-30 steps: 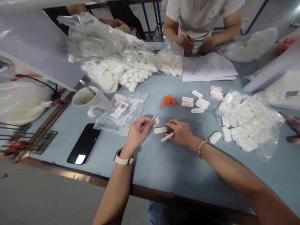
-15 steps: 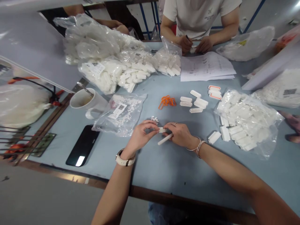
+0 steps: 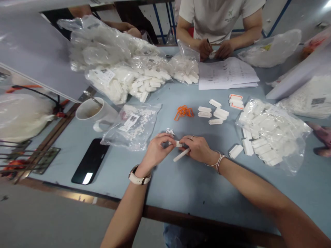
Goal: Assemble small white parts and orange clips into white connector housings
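Observation:
My left hand [image 3: 158, 150] pinches the left end of a small white plastic piece [image 3: 178, 144]. My right hand [image 3: 198, 148] grips the same piece at its right end and also holds a white pen-like stick [image 3: 181, 155], which points down to the left. Just behind my left fingers lies a small heap of tiny white parts [image 3: 170, 132]. Orange frames [image 3: 183, 112] are piled farther back. To the right of them are several white rectangular pieces [image 3: 216, 121], and two with orange rims [image 3: 236, 97] lie beyond.
Bags of white parts [image 3: 116, 82] fill the back left; another bag [image 3: 274, 131] is at the right. A mug [image 3: 97, 113], a flat bag of small parts [image 3: 133, 129] and a black phone [image 3: 90, 161] lie left. Across the table, a person's hands [image 3: 216, 50] work beside papers [image 3: 227, 74].
My left hand has shifted slightly to the right along the small white piece. My right hand has hardly moved and still holds the piece and the stick.

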Motion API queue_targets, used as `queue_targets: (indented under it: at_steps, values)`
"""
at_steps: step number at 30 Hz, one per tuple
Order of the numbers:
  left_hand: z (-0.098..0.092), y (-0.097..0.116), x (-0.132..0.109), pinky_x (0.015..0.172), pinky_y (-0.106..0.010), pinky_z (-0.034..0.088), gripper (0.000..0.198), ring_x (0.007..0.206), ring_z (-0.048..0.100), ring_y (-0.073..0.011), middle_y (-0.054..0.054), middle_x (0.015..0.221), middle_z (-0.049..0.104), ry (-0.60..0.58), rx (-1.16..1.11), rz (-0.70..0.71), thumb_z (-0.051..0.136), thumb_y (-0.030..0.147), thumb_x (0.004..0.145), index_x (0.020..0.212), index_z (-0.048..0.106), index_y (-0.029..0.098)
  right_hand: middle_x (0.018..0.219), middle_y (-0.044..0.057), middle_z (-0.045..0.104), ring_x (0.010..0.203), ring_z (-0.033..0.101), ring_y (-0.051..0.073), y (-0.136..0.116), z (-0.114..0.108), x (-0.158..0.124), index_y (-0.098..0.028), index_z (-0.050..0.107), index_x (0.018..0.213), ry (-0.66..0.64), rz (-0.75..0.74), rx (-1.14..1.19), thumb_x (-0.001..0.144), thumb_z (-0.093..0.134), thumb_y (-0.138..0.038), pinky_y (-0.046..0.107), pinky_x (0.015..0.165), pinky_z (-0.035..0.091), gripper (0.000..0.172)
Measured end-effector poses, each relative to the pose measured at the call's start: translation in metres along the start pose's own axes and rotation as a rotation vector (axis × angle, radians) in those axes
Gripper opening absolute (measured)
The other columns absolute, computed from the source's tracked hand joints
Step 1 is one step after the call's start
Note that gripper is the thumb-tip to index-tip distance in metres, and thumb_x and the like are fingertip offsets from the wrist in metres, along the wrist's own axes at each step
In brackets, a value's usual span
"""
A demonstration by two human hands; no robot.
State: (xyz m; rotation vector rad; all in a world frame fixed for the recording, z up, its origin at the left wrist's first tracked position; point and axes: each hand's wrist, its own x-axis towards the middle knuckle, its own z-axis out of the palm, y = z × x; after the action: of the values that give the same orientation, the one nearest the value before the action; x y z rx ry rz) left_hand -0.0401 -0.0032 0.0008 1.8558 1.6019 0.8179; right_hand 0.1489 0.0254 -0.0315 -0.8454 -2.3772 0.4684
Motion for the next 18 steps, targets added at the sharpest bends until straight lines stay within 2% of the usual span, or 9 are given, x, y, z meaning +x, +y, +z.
queue_targets:
  at_steps: [3,6,13,16,18]
  values:
    - [0.001,-0.003,-0.001,0.068,-0.031,0.048,0.011,0.076,0.059,-0.0168,-0.006,0.091,0.066,-0.036,-0.030,-0.063,0.062,0.025,0.072,0.080,0.065,0.019,0.091,0.004,0.069,0.076,0.064,0.014,0.000,-0.001,0.000,-0.017,0.061,0.091,0.002,-0.035,0.002,0.084,0.056,-0.021,0.022,0.062,0.043,0.010]
    - [0.000,-0.003,-0.001,0.066,-0.028,0.047,0.022,0.069,0.058,-0.0139,-0.005,0.089,0.066,-0.076,-0.065,-0.126,0.061,0.026,0.072,0.092,0.063,0.018,0.091,0.005,0.069,0.075,0.064,0.013,0.001,-0.001,0.000,-0.017,0.061,0.090,0.002,-0.067,0.003,0.084,0.055,-0.019,0.022,0.061,0.042,0.009]
    - [-0.001,0.005,0.000,0.064,-0.026,0.047,0.024,0.068,0.059,-0.0132,-0.001,0.078,0.065,-0.124,-0.126,-0.157,0.062,0.023,0.068,0.092,0.059,0.017,0.091,0.005,0.070,0.078,0.064,0.013,0.002,0.000,-0.001,-0.017,0.061,0.091,0.010,-0.123,0.033,0.085,0.052,-0.016,0.021,0.063,0.043,0.011]
    - [-0.005,0.002,-0.001,0.072,-0.030,0.049,0.031,0.079,0.062,-0.0169,-0.005,0.089,0.068,-0.097,-0.093,-0.120,0.063,0.027,0.070,0.100,0.060,0.018,0.092,0.004,0.070,0.077,0.064,0.013,0.003,0.001,-0.001,-0.017,0.061,0.089,0.027,-0.082,0.030,0.085,0.054,-0.018,0.022,0.062,0.043,0.009]
    - [-0.010,-0.003,-0.001,0.074,-0.031,0.049,0.029,0.083,0.062,-0.0185,-0.006,0.095,0.068,-0.027,-0.043,-0.099,0.061,0.032,0.074,0.100,0.062,0.019,0.092,0.005,0.070,0.077,0.064,0.013,0.003,0.002,-0.001,-0.017,0.061,0.089,0.021,-0.065,0.030,0.085,0.054,-0.020,0.022,0.062,0.043,0.009]
